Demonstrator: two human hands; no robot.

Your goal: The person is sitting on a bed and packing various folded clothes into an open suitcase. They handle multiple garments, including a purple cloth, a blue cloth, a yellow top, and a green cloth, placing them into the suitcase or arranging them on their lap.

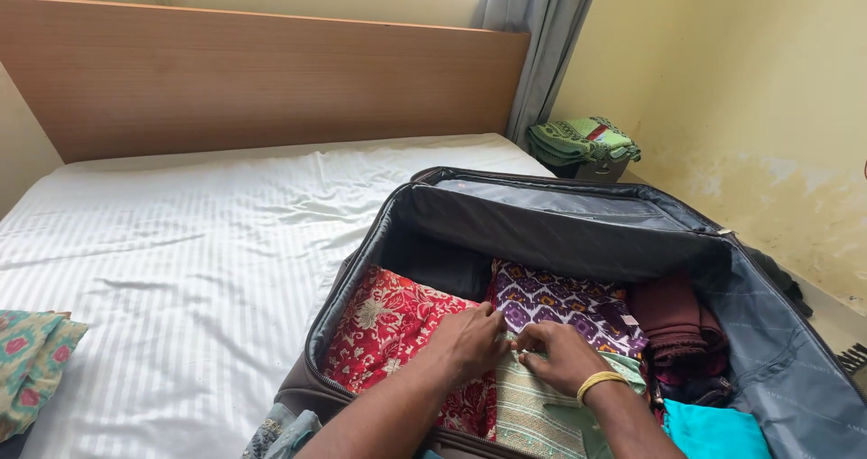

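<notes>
Pale green folded cloth [533, 405] lies in the open suitcase [786, 369], front middle. Left hand [470, 340] and right hand [562, 355] pinch its top edge, fingers curled. Packing step; likely needs pressing flat next.

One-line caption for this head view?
Both hands, left hand and right hand, press a pale green folded cloth into an open suitcase on a white-sheeted bed.

Two bare forearms are seen from above, with no sleeves in view. A yellow bangle [600, 382] is worn at the wrist of the right hand [562, 354]; the left hand [468, 337] is left unadorned, without rings or watch.
</notes>
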